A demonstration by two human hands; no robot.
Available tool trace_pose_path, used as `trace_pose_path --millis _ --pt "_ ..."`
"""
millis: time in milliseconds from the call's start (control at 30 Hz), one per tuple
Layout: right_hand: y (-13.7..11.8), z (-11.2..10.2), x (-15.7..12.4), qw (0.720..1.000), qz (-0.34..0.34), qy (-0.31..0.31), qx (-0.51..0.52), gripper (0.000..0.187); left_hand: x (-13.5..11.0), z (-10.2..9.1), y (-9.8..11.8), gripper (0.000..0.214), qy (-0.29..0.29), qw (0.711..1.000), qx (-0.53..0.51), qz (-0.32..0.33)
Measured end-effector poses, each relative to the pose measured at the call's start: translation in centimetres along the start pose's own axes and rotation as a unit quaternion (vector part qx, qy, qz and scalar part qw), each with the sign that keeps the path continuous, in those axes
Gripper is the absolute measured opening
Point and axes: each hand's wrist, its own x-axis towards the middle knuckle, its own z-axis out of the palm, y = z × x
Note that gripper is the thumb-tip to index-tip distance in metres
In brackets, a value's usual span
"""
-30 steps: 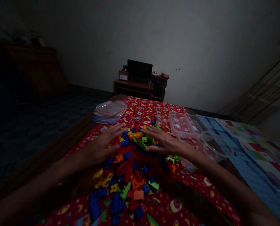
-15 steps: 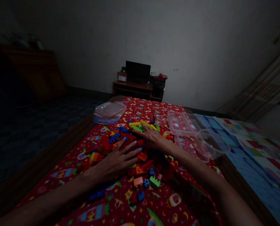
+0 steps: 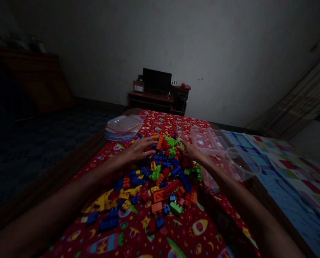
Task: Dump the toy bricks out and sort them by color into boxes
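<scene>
Building blocks [image 3: 160, 179] lie in a loose, many-coloured heap on the desk [image 3: 76, 163], spread over a red patterned cloth [image 3: 187, 236], with strays trailing toward six and seven o'clock. Both hands reach to the far end of the heap, at about twelve o'clock. The left hand [image 3: 140, 150] lies palm down on the blocks, its fingers [image 3: 150, 142] spread flat and closed on nothing. The right hand [image 3: 188, 152] rests at the one o'clock edge of the pile, fingers loosely extended over the pieces; the light is too dim to tell whether any block is pinched beneath it.

Just beside the right hand, at two o'clock, stand clear plastic containers [image 3: 216, 143], one of them round [image 3: 243, 163] and close to the desk's edge. At eleven o'clock lies a stack of clear lids [image 3: 123, 127]. Beyond the desk a dark screen [image 3: 156, 80] sits on a low stand against the wall.

The risk I see is scattering: flat palms raking a loose heap can push blocks off the cloth and over the near or left edge of the desk. The right forearm also passes close to the light, empty-looking containers, and a sideways sweep could knock them off.
</scene>
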Motion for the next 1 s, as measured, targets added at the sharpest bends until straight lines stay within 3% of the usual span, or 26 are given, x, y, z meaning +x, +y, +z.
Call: trace_pose_path --millis 100,233,333,400,433,500,600,900,1000 --pt "1.1 1.7 0.1 0.999 0.032 -0.022 0.003 0.049 -2.9 -2.4 -0.5 0.062 0.030 0.998 -0.017 -0.053" --pt "0.6 2.7 0.7 0.998 0.010 -0.051 0.029 0.049 -10.4 -3.9 -2.7 0.066 0.066 0.981 0.008 -0.183" --pt "-1.3 3.0 1.2 0.995 0.009 -0.058 0.085 0.054 -15.7 -2.2 -4.8 0.079 0.065 0.965 -0.002 -0.256" --pt "-3.0 3.3 1.4 0.990 0.013 -0.049 0.130 0.063 -17.7 -0.3 -5.2 0.088 0.040 0.967 -0.029 -0.250" --pt "-3.8 3.5 1.5 0.987 0.011 -0.044 0.151 0.067 -18.1 0.6 -5.0 0.096 0.055 0.968 -0.031 -0.241" --pt "-5.4 3.9 1.7 0.983 0.002 -0.038 0.179 0.072 -17.8 1.9 -4.0 0.108 0.066 0.971 -0.042 -0.224" --pt "-7.4 3.9 1.9 0.981 0.004 -0.043 0.190 0.069 -15.0 2.7 -2.2 0.107 0.102 0.966 -0.075 -0.227" --pt "-9.9 2.2 2.8 0.978 -0.017 -0.030 0.204 0.065 -5.5 2.6 -0.1 0.112 0.159 0.892 -0.330 -0.263" --pt "-10.0 1.0 2.7 0.977 -0.030 -0.008 0.212 0.066 -3.7 1.9 1.2 0.109 0.142 0.894 -0.344 -0.251"
